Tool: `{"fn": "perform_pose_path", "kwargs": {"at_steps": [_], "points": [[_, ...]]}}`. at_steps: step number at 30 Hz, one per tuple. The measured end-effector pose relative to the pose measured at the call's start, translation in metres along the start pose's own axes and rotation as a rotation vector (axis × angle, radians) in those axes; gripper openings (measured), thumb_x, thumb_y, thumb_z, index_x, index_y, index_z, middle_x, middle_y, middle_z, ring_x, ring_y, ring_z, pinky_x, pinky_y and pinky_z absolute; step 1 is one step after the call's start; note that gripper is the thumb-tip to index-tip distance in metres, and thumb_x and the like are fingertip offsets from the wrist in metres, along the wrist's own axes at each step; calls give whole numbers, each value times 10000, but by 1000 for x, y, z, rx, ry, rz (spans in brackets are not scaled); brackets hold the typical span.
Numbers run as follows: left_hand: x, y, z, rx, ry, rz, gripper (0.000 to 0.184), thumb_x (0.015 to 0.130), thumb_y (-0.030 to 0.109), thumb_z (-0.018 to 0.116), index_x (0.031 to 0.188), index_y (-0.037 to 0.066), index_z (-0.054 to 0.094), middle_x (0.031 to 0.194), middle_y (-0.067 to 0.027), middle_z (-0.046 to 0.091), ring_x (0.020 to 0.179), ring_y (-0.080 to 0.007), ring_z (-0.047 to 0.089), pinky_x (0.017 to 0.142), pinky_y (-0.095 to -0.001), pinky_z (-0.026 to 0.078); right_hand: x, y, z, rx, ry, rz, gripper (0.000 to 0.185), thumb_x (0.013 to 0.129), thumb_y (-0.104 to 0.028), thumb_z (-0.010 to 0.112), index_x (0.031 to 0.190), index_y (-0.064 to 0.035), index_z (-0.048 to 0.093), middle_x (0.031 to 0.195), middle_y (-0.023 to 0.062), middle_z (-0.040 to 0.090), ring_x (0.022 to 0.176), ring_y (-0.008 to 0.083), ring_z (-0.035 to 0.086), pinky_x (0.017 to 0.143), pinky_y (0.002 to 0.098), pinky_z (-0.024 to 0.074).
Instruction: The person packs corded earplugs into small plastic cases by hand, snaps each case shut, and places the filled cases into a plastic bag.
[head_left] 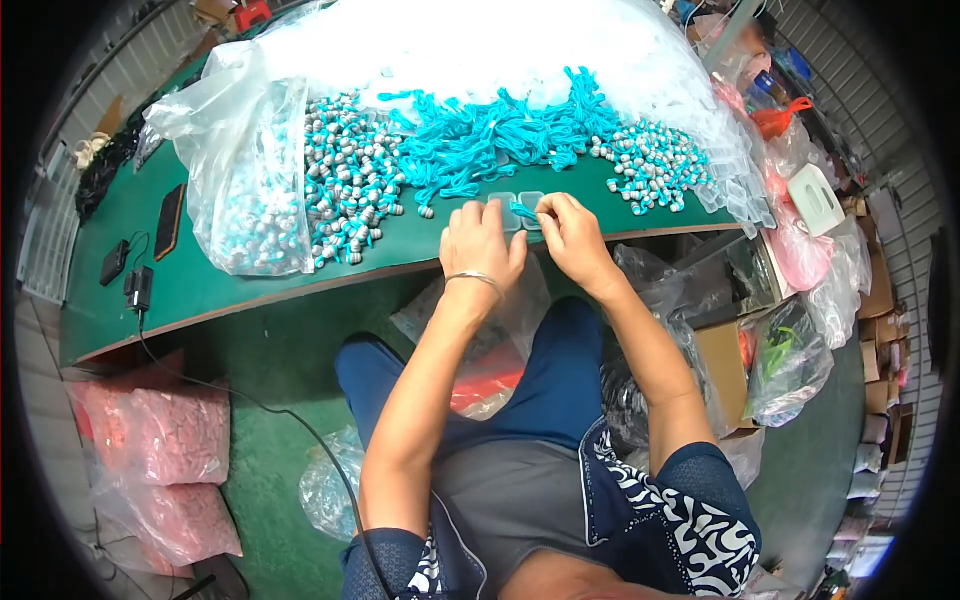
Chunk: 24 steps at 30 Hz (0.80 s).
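A small clear plastic box [507,205] lies at the green table's front edge, its two halves side by side between my hands. My left hand [480,245] rests at its left side, fingers bent over the edge of the box. My right hand [572,235] pinches at the right half, by a small turquoise cord piece [522,211]. Behind them lies a heap of turquoise cords [500,135]. Grey and turquoise beads [350,160] are piled to the left, and white and turquoise beads [655,160] to the right.
A large clear bag of beads [255,200] stands left on the green table [140,290], near a phone [170,220] and a cabled black device [139,288]. Clear plastic boxes [740,190] heap up at the back and right. Pink bags [180,440] lie on the floor.
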<state>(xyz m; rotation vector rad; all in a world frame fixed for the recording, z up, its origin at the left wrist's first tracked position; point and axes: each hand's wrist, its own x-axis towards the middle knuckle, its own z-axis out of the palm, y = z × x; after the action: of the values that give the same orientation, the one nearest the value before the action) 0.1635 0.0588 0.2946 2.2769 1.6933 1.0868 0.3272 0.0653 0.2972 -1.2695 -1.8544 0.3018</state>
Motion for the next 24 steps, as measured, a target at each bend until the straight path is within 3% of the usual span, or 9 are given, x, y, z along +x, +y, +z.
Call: {"fn": "perform_pose_path", "kwargs": {"at_steps": [2,5,8,13,16,18,19,21,24], "points": [[4,-3,0,62,6,15,305,800,224,694,1071,91,651,1025,-103,601,978,-295,558,792,-419,460,4,-6,-7,78,-22,50,68,845,-20,588,908,-4,568,853,169,599,789,351,609,694,407,486],[10,-15,3,131,-24,86,172,825,179,658,982,118,693,1072,-30,633,984,-273,564,786,-401,459,19,-1,-23,-20,-20,-61,67,849,-12,582,916,-12,577,852,150,600,786,336,603,688,398,483],[15,-25,8,112,-24,141,173,827,128,622,984,120,694,1069,-24,651,995,-268,571,797,-409,464,28,20,-25,-124,-79,-203,78,853,-10,592,930,-21,584,866,136,595,809,328,597,696,399,484],[20,-33,12,76,-65,124,214,810,102,602,1005,90,688,1125,-29,654,1037,-279,573,842,-429,472,14,15,-18,-20,-145,-194,84,850,-4,604,931,-13,580,884,145,591,819,337,599,717,399,490],[21,-35,12,11,-31,183,356,740,216,664,1066,72,665,1202,-69,621,1110,-287,541,886,-440,431,11,4,-21,-10,-161,-194,96,842,3,612,930,-11,575,879,149,587,823,346,598,715,406,490],[18,-28,0,1,-114,171,586,710,372,750,1188,57,624,1308,-96,568,1212,-292,498,990,-462,385,17,2,-25,-84,-131,-222,102,832,5,618,922,-15,573,872,143,588,825,342,598,716,415,489],[17,-28,1,2,-118,170,586,710,372,750,1188,57,624,1308,-96,568,1212,-292,498,990,-462,385,21,3,-26,-153,-108,-305,115,808,4,629,906,-22,576,869,127,594,827,328,600,715,414,490],[18,-28,5,18,-167,158,740,659,505,774,1215,44,608,1333,-109,546,1249,-288,467,1020,-468,346,27,5,-25,-193,-121,-388,121,799,-2,630,907,-27,582,870,116,599,832,317,601,722,406,490],[16,-22,8,51,-141,123,770,652,547,772,1201,31,612,1330,-107,550,1245,-288,468,1011,-456,353,33,8,-26,-277,-148,-505,144,776,-21,632,914,-43,597,881,88,609,853,285,605,731,387,485]]}}
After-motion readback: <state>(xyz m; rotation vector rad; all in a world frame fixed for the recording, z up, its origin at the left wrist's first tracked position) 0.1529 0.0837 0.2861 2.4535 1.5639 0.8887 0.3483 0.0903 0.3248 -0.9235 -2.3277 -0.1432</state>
